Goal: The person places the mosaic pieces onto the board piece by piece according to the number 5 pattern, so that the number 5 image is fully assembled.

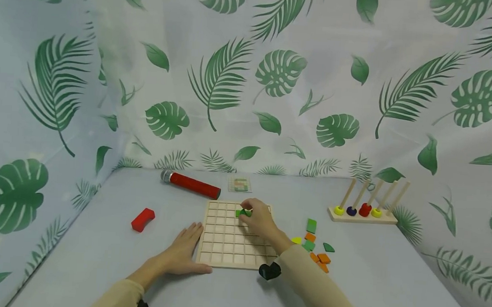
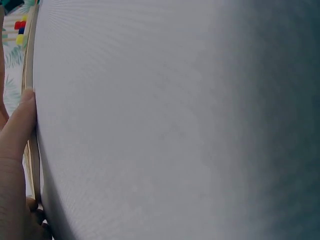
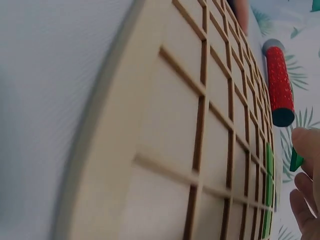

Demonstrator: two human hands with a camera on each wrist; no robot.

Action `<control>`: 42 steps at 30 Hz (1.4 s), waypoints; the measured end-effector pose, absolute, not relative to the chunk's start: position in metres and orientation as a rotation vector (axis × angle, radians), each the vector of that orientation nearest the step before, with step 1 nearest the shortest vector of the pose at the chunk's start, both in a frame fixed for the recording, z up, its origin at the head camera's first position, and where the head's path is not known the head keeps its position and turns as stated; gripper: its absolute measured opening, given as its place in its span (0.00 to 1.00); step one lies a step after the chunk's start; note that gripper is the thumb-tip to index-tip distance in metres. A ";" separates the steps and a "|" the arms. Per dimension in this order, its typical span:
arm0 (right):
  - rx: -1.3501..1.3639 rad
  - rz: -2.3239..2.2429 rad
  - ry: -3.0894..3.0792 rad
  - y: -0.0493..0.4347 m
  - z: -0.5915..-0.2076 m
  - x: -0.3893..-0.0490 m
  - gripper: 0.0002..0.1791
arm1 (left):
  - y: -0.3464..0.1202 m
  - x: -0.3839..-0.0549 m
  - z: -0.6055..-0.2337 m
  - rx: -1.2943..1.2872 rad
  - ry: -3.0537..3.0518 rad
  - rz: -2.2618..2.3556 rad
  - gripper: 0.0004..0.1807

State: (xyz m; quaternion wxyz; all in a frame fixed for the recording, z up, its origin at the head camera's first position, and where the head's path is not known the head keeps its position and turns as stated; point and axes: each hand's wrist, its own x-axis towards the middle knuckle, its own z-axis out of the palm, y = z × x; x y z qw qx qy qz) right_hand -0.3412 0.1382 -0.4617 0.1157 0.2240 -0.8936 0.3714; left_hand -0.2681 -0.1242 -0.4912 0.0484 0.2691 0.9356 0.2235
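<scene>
A wooden grid board (image 1: 223, 243) lies flat on the table. My left hand (image 1: 182, 250) rests along its left edge with fingers extended, the thumb by the near left corner. In the left wrist view the thumb (image 2: 15, 125) lies against the board's side. My right hand (image 1: 261, 218) is over the board's far rows and pinches a small green wooden piece (image 3: 296, 161) between thumb and fingers; the fingers partly cover its shape. Beneath it, flat green pieces (image 3: 269, 187) sit in cells near the board's far edge.
Loose green, orange and yellow pieces (image 1: 323, 258) lie right of the board. A pattern card (image 1: 240, 185) and a red tube with a silver end (image 1: 193, 185) are behind it. A red block (image 1: 143, 219) lies left; a peg stand with coloured beads (image 1: 362, 217) stands back right.
</scene>
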 end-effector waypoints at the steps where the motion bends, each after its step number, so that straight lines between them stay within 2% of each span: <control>1: 0.652 1.089 -2.623 0.135 -0.462 -0.344 0.18 | -0.124 -0.269 -0.491 0.828 2.851 0.684 0.67; 11: 0.621 0.959 -2.722 0.112 -0.473 -0.362 0.16 | -0.124 -0.268 -0.491 0.832 2.852 0.706 0.66; 31: 0.487 0.875 -2.689 0.097 -0.476 -0.368 0.15 | -0.124 -0.267 -0.488 0.815 2.842 0.691 0.66; 38: 0.547 0.810 -2.721 0.100 -0.476 -0.370 0.16 | -0.125 -0.266 -0.489 0.818 2.840 0.676 0.66; 42: 0.595 0.800 -2.773 0.104 -0.474 -0.370 0.12 | -0.125 -0.268 -0.490 0.818 2.856 0.662 0.66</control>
